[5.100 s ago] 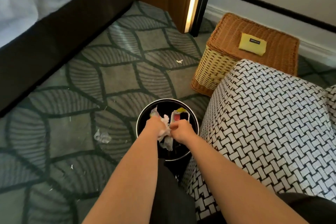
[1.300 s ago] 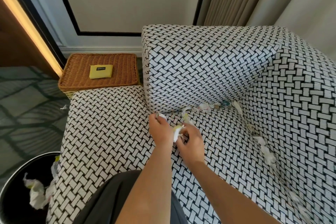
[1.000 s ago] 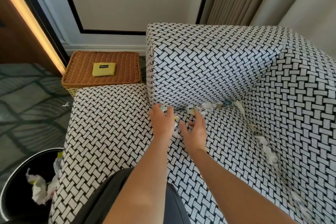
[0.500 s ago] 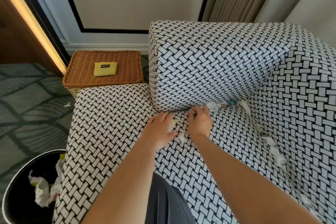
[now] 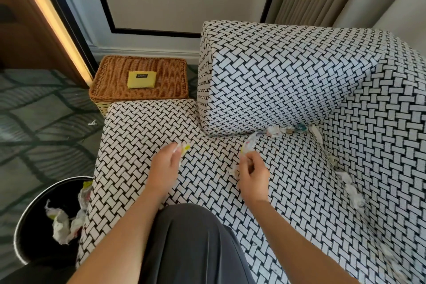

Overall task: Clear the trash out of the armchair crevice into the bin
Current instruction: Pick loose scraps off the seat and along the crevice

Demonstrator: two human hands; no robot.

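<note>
Over the seat of the black-and-white woven armchair [image 5: 143, 136], my left hand [image 5: 164, 168] pinches a small white-and-yellow scrap [image 5: 183, 148]. My right hand [image 5: 252, 174] holds a crumpled clear wrapper [image 5: 249, 144] that sticks up from its fingers. More trash [image 5: 280, 131] is wedged in the crevice under the left armrest. Further crumpled paper bits [image 5: 350, 189] lie along the crevice at the backrest on the right. The black round bin [image 5: 30, 217] stands on the floor at the lower left, with crumpled paper inside.
A wicker basket [image 5: 110, 85] with a yellow packet [image 5: 141, 79] on its lid stands beside the armchair by the wall. A tiny white scrap [image 5: 92, 122] lies on the patterned carpet. My dark-trousered knee [image 5: 191, 244] rests at the seat's front.
Both hands have pulled back from the armrest crevice and moved apart. Each now holds a scrap lifted off the seat. Earlier still, both hands were over the bin.
</note>
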